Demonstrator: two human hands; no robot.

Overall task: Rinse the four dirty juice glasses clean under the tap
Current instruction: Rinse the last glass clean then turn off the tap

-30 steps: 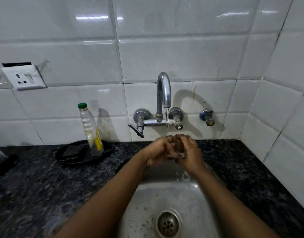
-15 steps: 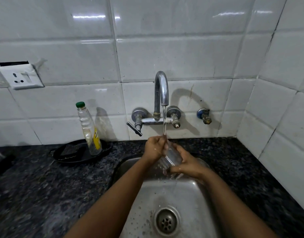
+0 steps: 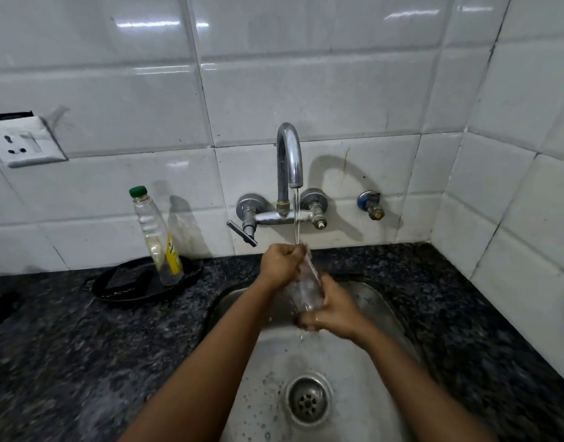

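At the far left a white wall socket [image 3: 25, 148] sits on the glossy white tiles. Below it the dark speckled granite desk [image 3: 83, 339] carries a flat black oval tray [image 3: 124, 287], and on the tray stands a clear plastic bottle with a green cap and a yellow label [image 3: 158, 237], upright and well apart from the sink.

Next comes the chrome wall tap with a curved spout [image 3: 288, 157], its lever handle at the left; a thin stream of water [image 3: 296, 218] runs straight down from the spout. The left hand [image 3: 279, 263] meets that stream at the upper end of a clear juice glass [image 3: 307, 285], its fingers curled at the rim; whether they reach inside cannot be told. The glass is tilted, mouth up toward the tap, held over the back of the round steel sink [image 3: 382, 301]. To its right the right hand [image 3: 335, 309] grips the lower end, fingers wrapped round the base, with water spilling off below them.

Only this one glass shows; the other three are out of view, so how far the task stands cannot be judged. To do this rinse well, the mouth should probably stay under the stream while the right hand turns the glass, so the left fingers rub the whole rim and wall. Wet glass is slippery, so a firm hold at the base matters, kept low over the basin.
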